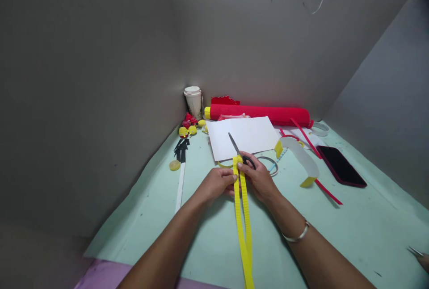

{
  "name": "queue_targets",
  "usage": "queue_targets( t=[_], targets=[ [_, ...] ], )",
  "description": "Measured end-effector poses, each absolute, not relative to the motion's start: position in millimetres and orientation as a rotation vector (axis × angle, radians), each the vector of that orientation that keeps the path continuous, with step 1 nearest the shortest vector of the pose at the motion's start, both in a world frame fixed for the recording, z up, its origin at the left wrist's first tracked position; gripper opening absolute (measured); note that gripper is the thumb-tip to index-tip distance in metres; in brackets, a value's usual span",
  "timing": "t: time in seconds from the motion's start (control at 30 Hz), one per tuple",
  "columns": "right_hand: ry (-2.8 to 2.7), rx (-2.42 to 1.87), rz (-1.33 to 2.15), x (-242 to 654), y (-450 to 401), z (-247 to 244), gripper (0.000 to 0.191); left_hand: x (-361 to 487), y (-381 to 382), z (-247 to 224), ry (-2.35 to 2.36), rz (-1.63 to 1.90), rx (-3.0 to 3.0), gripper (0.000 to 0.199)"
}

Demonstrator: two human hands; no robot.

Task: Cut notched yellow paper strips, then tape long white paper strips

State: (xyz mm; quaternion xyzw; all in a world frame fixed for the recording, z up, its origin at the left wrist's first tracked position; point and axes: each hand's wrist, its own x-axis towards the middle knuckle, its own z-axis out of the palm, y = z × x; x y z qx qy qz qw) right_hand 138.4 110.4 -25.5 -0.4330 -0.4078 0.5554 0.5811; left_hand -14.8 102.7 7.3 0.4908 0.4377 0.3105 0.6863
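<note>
Two lengths of yellow corrugated paper strip [239, 211] lie side by side between the hands, above the green-covered bench [208, 244]. The left hand's [217, 182] grip is closed on one, the right hand's [261, 182] on the other, probably for alignment; scissors [235, 145] sit tucked in the right, blades pointing away, presumably clear of the paper.

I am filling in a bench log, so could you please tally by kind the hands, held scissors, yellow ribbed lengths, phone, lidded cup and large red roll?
Left hand and right hand: 2
Held scissors: 1
Yellow ribbed lengths: 2
Phone: 1
Lidded cup: 1
Large red roll: 1
Total: 8
</note>
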Motion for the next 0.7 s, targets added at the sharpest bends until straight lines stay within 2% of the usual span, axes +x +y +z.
queue_targets(
  t=[0.7],
  targets=[
    [-0.941,-1.032,1.284,135.3,107.5,-18.9,0.051,-11.9,103.1,2.9,0.967,0.740,1.070,0.028]
  ],
)
